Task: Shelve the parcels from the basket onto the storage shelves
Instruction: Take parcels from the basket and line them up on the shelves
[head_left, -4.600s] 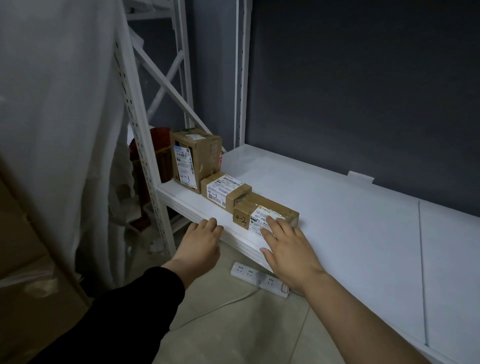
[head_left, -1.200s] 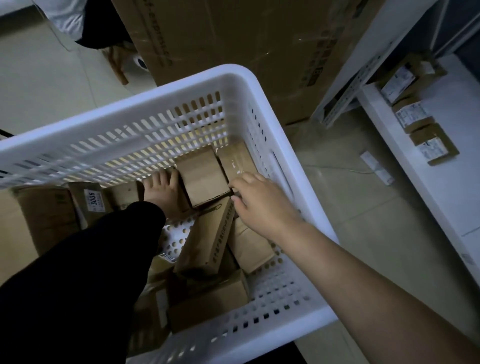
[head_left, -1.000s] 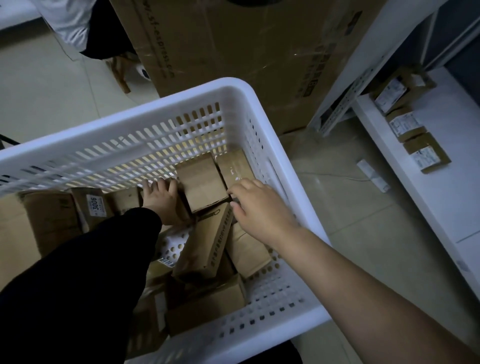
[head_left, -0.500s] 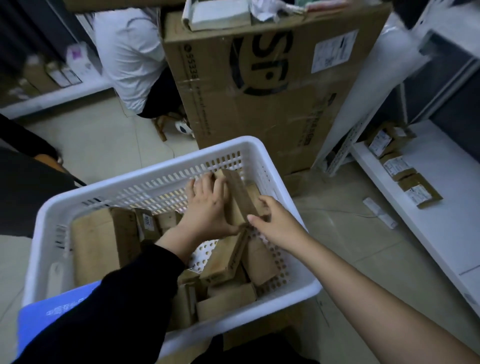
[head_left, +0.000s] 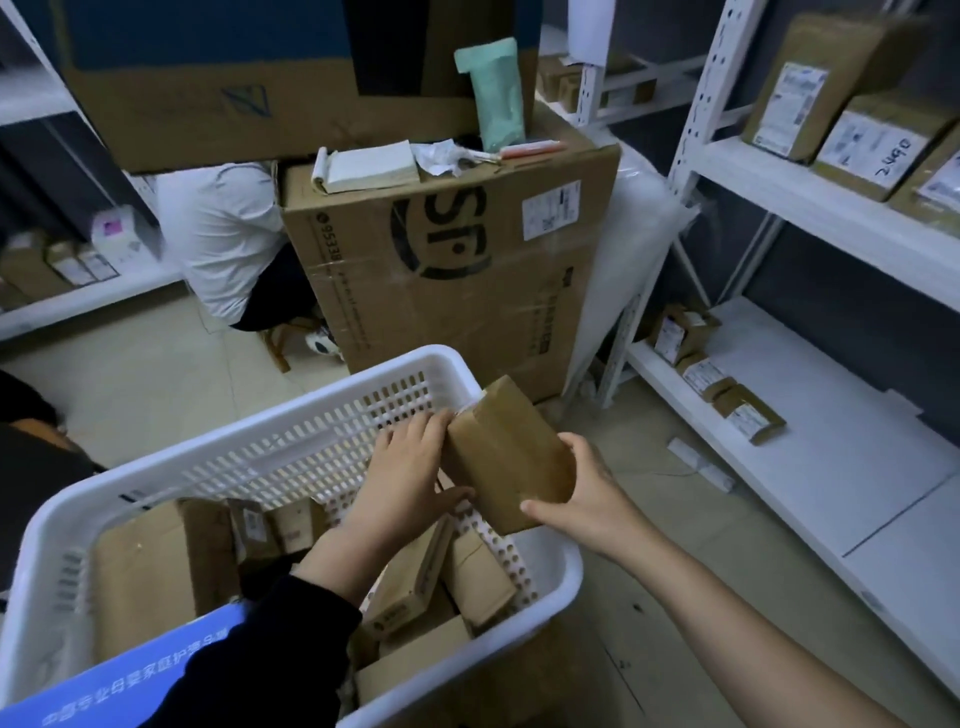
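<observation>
Above the one basket, two hands clasp one parcel; lower shelf holds three.

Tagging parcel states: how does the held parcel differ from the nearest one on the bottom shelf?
The held parcel tilts above the basket, gripped by the left hand and right hand; the shelf parcel lies flat on the bottom shelf. The held parcel shows plain brown faces; the shelf parcel shows a white label. Both are brown cardboard.

Parcels lie in the basket. A big box stands behind it. The shelves are on the right.
</observation>
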